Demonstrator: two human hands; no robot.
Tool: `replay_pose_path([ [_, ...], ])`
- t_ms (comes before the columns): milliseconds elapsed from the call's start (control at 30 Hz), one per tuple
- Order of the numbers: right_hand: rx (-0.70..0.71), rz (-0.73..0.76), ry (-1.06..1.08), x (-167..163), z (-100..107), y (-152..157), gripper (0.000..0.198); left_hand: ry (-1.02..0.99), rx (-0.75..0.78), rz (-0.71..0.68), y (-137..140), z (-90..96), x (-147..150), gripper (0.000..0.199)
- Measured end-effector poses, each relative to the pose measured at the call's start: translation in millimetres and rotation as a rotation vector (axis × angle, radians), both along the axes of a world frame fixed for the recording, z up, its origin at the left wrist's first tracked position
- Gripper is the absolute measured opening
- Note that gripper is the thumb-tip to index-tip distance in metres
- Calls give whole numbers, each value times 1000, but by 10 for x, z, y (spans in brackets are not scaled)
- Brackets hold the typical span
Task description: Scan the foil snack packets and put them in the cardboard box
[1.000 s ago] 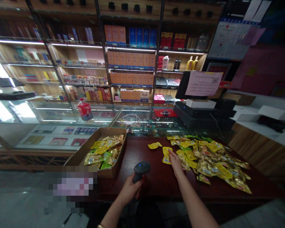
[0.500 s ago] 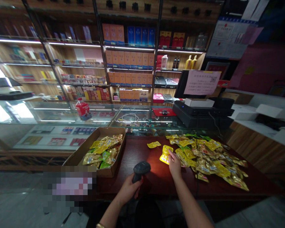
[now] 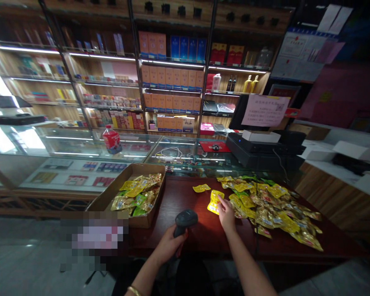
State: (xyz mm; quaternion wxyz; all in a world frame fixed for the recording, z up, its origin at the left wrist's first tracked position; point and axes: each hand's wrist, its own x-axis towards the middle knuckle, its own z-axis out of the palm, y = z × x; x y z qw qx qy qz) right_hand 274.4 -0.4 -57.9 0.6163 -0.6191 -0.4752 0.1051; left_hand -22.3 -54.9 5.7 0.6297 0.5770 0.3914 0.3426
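Note:
My left hand (image 3: 169, 246) is wrapped around the handle of a dark barcode scanner (image 3: 186, 218), whose head faces right. A bright patch of light falls on a yellow snack packet (image 3: 213, 205) lying on the dark red table. My right hand (image 3: 226, 217) grips that packet at its right edge, index finger stretched along it; the thumb is hardly visible. Another yellow packet (image 3: 201, 188) lies alone just behind. Beside my right hand spreads a heap of gold, yellow and green packets (image 3: 268, 205).
An open cardboard box (image 3: 156, 211) with similar packets stands at the table's left. Behind are a glass display counter (image 3: 135, 144), a red-labelled jug (image 3: 112, 139), a monitor with a paper sheet (image 3: 265, 110) and a mouse (image 3: 215, 147). A thin dark cable hangs near the heap.
The view has shifted slightly, so the background sits a little further right. Both hands keep their hold, and the lit packet stays in place on the table.

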Motion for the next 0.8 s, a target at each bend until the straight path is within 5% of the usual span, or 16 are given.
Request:
replay_pose_path([
  [800,-1,-13,-22,-38,57,4,48,30,6,-24,4,0,-12,31],
])
